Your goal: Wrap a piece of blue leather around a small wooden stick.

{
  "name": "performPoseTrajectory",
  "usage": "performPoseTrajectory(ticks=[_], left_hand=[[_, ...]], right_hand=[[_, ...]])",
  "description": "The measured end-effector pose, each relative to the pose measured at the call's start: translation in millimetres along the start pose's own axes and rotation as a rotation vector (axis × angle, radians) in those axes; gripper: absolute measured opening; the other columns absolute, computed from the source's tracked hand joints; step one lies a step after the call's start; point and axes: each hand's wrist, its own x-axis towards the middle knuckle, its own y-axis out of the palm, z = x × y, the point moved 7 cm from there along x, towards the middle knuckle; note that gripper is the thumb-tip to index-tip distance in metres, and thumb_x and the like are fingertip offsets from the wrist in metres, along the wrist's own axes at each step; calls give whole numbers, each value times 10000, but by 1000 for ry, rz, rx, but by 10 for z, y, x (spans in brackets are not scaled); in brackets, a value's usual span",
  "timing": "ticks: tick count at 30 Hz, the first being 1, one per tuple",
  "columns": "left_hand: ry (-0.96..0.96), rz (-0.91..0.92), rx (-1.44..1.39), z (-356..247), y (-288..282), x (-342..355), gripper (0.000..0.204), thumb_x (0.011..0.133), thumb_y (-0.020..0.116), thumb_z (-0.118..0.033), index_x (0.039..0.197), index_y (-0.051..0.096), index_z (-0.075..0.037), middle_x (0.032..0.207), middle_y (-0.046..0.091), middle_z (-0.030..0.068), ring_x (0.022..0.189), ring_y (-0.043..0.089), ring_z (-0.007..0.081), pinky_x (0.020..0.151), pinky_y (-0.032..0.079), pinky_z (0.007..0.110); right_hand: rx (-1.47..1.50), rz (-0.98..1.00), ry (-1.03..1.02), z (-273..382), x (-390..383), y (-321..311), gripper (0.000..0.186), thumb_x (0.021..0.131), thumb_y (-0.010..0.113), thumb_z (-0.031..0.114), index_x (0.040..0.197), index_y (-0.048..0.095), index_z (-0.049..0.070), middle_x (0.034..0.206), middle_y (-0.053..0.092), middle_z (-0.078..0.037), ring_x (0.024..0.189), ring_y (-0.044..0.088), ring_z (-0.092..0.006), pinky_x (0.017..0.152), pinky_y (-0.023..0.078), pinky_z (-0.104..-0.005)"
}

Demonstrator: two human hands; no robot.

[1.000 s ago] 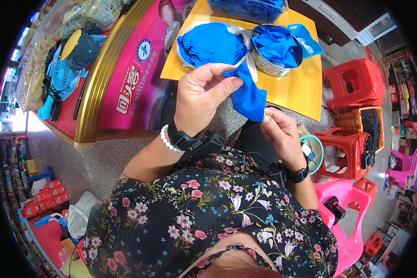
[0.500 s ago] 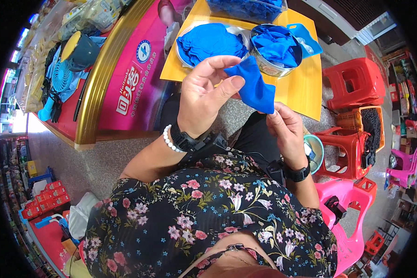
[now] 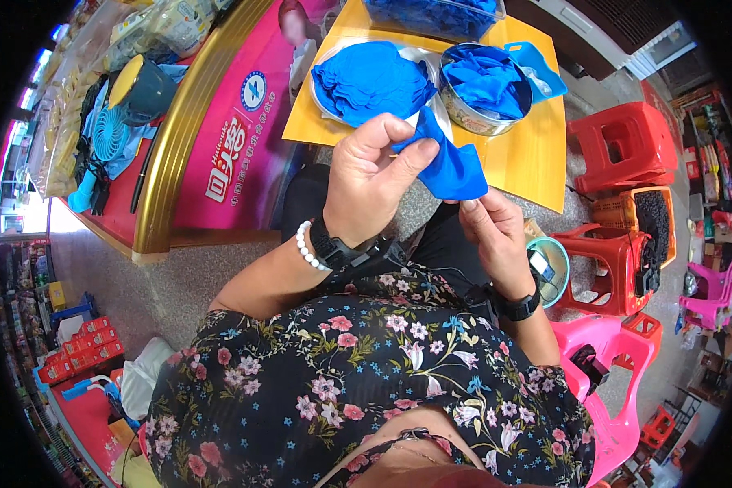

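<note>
My left hand [image 3: 370,175] pinches a blue cloth piece [image 3: 451,175] near its upper left part, between thumb and fingers. My right hand [image 3: 496,236] is closed at the lower edge of that cloth, fingertips on it. Just beyond them, a yellow board table [image 3: 512,167] holds a round white plate with a stack of blue cloth pieces [image 3: 370,77], a round tin [image 3: 484,122] full of blue pieces, a light-blue plastic tray [image 3: 545,73] and a clear box of blue pieces [image 3: 431,16].
At left stands a pink, gold-edged counter [image 3: 163,195] with bags, a fan and a dark round container. Red stools [image 3: 622,134], a crate [image 3: 618,211], a mint basin [image 3: 557,268] and a pink chair [image 3: 622,415] stand right. Shelves [image 3: 24,309] line the far left.
Half a second ago both hands were slightly higher; they have since moved down, the left also rightward. The cloth has folded differently, its upper tip now standing up between the left fingers.
</note>
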Motion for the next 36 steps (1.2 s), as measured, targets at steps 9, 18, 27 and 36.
performPoseTrajectory(ticks=[9, 18, 27, 36], left_hand=[[31, -128, -36, -85, -110, 106, 134, 801, 693, -48, 925, 670, 0, 855, 659, 23, 773, 592, 60, 701, 481, 193], [-72, -19, -28, 65, -13, 71, 136, 820, 687, -105, 910, 675, -4, 830, 659, 11, 748, 583, 45, 669, 477, 189], [-130, -1, 33, 106, -39, 33, 139, 833, 681, -138, 881, 678, -8, 785, 649, -13, 712, 563, 24, 651, 463, 185], [-88, -60, -164, 57, -127, 89, 127, 795, 699, -63, 911, 665, -24, 797, 639, -6, 725, 564, 37, 663, 457, 181]], right_hand=[[-149, -32, -80, 7, -30, -1, 209, 932, 521, 111, 1053, 606, -38, 832, 574, 1, 719, 460, -49, 636, 388, -197], [74, 24, 24, -73, -20, 16, 219, 938, 516, 115, 1082, 602, -26, 873, 577, 20, 717, 456, -38, 632, 386, -187], [51, 2, -36, -40, -23, 46, 233, 939, 519, 121, 1091, 594, -39, 904, 597, 0, 763, 494, -43, 660, 408, -190], [-75, 46, 25, -65, -12, -14, 193, 930, 533, 133, 1015, 630, -10, 837, 570, 21, 679, 426, -41, 607, 360, -187]])
